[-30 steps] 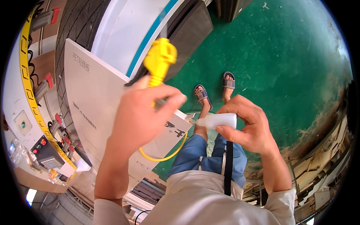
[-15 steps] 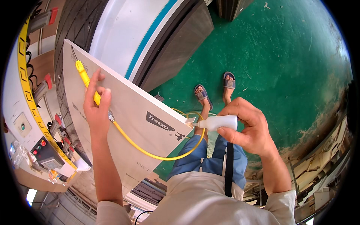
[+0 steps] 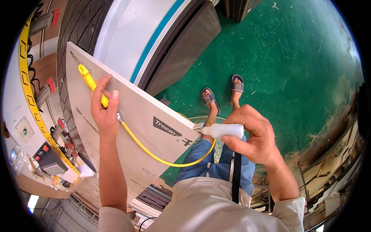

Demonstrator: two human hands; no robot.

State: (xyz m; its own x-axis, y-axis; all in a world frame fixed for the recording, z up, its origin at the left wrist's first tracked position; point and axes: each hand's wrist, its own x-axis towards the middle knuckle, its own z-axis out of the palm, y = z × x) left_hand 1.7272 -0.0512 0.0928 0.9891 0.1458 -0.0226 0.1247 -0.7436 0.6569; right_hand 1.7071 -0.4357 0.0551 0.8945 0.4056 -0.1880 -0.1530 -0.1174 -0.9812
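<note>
My left hand (image 3: 105, 114) is curled round a yellow air blow gun (image 3: 88, 79), whose thin nozzle points up and left over a pale, printed panel (image 3: 141, 112). A yellow hose (image 3: 148, 155) runs from the gun's metal fitting and loops across the panel toward my legs. Between the thumb and fingers of my right hand (image 3: 257, 133) is a small white squeeze bottle (image 3: 228, 130), held on its side. Its narrow tip meets the panel's near right corner, where a small light piece (image 3: 198, 125) sticks out. Whether the tip touches it, I cannot tell.
Beyond the panel stands a white machine with a teal stripe (image 3: 154, 36) and a dark grey block (image 3: 185, 54). At left are a yellow rail (image 3: 24, 73), red-tipped clamps (image 3: 50, 85) and a control box with buttons (image 3: 48, 156). My sandalled feet (image 3: 210, 98) stand on green floor.
My left hand and the blow gun have shifted slightly right and down. The panel has moved a little the same way. The bottle has dipped slightly, its tip staying at the corner.
</note>
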